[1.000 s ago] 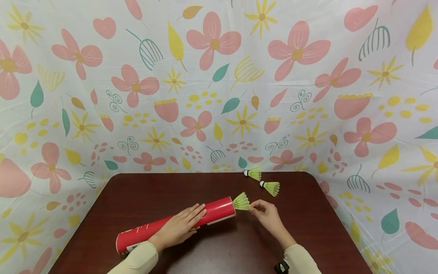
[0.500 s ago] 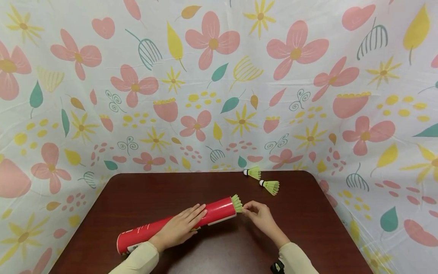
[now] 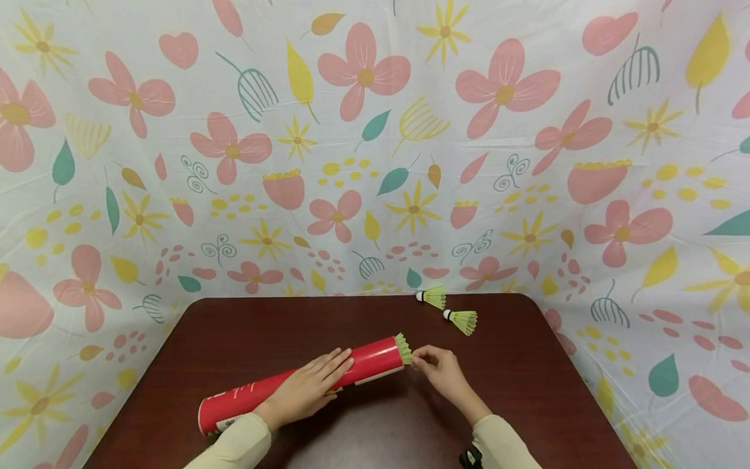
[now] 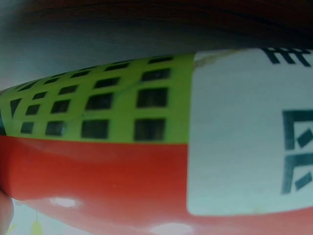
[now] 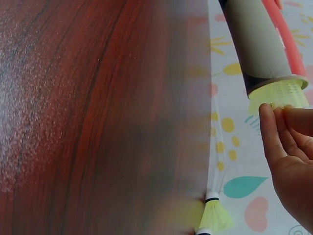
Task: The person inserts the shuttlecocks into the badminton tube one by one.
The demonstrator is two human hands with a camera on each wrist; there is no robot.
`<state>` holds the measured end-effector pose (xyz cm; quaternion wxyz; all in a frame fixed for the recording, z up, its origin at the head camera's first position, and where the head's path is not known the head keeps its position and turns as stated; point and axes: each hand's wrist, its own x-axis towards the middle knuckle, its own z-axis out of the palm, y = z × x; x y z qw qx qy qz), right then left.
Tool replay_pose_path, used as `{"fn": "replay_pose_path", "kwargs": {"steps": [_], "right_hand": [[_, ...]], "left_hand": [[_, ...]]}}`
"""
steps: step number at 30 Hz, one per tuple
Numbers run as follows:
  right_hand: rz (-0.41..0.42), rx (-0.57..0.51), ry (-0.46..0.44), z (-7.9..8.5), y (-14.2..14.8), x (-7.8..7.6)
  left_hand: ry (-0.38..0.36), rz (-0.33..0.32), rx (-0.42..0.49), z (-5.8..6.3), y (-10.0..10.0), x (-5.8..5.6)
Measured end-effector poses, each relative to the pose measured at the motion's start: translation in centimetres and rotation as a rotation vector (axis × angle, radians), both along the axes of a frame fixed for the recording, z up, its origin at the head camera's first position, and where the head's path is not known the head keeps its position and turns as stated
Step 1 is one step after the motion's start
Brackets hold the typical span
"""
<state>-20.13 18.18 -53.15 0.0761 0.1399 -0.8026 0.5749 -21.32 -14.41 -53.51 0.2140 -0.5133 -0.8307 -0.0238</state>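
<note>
A long red shuttlecock tube (image 3: 375, 360) lies slanted across the table, its right end toward my right hand. My left hand (image 3: 307, 387) holds it around the middle from above, thumb on the near side. Up close in the left wrist view, the tube (image 4: 98, 169) shows a green checked band and a white label. A yellow-green shuttlecock (image 3: 404, 350) sits mostly inside the tube's right end, with only the feathered skirt's rim sticking out. My right hand (image 3: 448, 379) pinches that rim between thumb and fingers. The shuttlecock's cork is hidden inside the tube.
Two more yellow shuttlecocks with white heads lie at the back right of the table (image 3: 246, 339): one shuttlecock (image 3: 432, 297) at the rear edge, another shuttlecock (image 3: 461, 321) slightly nearer. A floral cloth (image 3: 363, 163) hangs behind and around the table.
The shuttlecock has slid left into the tube, from its whole skirt showing to just the rim. My right hand has moved left with it. My left hand and the tube stay nearly still.
</note>
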Motion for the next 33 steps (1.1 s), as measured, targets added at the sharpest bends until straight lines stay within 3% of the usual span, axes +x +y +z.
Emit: {"fn": "replay_pose_path", "kwargs": {"steps": [6,14,27,33], "right_hand": [[0.032,-0.023,0.003,-0.1,-0.5,-0.1],[0.01,0.035,0.0,-0.1,-1.2,-0.5],[-0.025,0.152,0.063,-0.8,-1.6,-0.4],[0.005,0.136,0.101,-0.7,-1.3,-0.9]], "left_hand": [[0.002,-0.002,0.002,0.0,0.0,-0.1],[0.002,0.017,-0.023,0.2,-0.1,-0.2],[0.002,0.014,-0.028,-0.1,-0.2,0.2],[-0.002,0.012,-0.024,-0.1,-0.2,-0.1]]}}
